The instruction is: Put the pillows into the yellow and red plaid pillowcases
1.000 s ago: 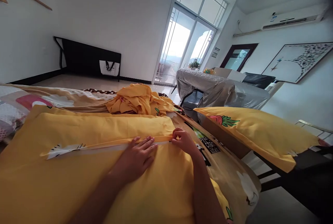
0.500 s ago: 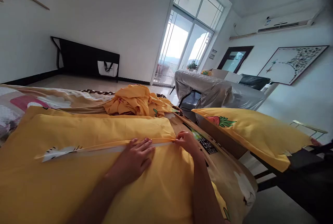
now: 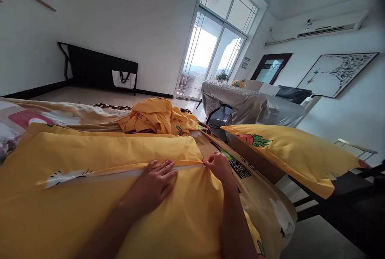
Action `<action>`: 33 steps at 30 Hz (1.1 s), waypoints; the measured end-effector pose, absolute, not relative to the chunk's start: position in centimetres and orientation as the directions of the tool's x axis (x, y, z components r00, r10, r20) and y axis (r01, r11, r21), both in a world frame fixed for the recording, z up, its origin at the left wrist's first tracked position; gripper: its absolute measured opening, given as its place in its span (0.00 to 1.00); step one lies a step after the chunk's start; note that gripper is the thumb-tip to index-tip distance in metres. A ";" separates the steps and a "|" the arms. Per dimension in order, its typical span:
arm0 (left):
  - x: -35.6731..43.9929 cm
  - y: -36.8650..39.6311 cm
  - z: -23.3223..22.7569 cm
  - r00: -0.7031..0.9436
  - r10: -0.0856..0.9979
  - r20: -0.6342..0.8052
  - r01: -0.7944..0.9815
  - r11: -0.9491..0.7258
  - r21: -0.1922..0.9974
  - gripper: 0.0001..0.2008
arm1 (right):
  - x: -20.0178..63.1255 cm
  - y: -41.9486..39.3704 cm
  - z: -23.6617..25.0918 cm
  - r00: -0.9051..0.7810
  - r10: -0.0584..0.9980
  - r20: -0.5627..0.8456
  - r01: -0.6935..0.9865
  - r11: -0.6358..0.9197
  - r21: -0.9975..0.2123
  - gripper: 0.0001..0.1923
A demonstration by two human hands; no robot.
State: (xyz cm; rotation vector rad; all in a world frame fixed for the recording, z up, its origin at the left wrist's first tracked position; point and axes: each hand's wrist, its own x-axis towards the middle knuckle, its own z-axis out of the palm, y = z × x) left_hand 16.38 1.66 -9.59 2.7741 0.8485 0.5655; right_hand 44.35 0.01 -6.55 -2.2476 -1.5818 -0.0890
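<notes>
A yellow pillowcase (image 3: pixel 168 227) covers a plump pillow that lies across the front of the bed. A long slit with a folded edge runs over its upper side, and a strip of white inner pillow (image 3: pixel 126 173) shows through. My left hand (image 3: pixel 155 184) rests flat on the fabric just below the slit, fingers stretched and slightly apart. At the slit's right end my right hand (image 3: pixel 219 165) is closed in a pinch on the pillowcase edge. Its fingertips hide exactly what lies between them.
Crumpled yellow cloth (image 3: pixel 153 116) lies behind the pillow on the patterned bed cover (image 3: pixel 264 194). Another yellow pillow with a carrot print (image 3: pixel 294 152) is at the right. Farther back are a plastic-covered table (image 3: pixel 249 100) and a black folded frame (image 3: pixel 99 66) with a white bag (image 3: pixel 124 79).
My right hand has shifted slightly right with its pinch kept at the slit's end. My left hand stays flat in nearly the same place. The view has moved a little.
</notes>
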 end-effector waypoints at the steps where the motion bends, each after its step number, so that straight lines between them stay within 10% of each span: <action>1: 16.4 1.7 -9.6 0.765 0.571 0.298 0.502 -0.818 0.281 0.20 | 44.4 0.0 -6.5 0.359 0.897 0.257 0.913 -0.281 -0.296 0.11; 33: 16.4 1.7 -9.9 0.749 0.561 0.353 0.480 -0.826 0.295 0.19 | 44.1 0.2 -7.2 0.436 0.894 0.099 0.833 -0.360 -0.419 0.05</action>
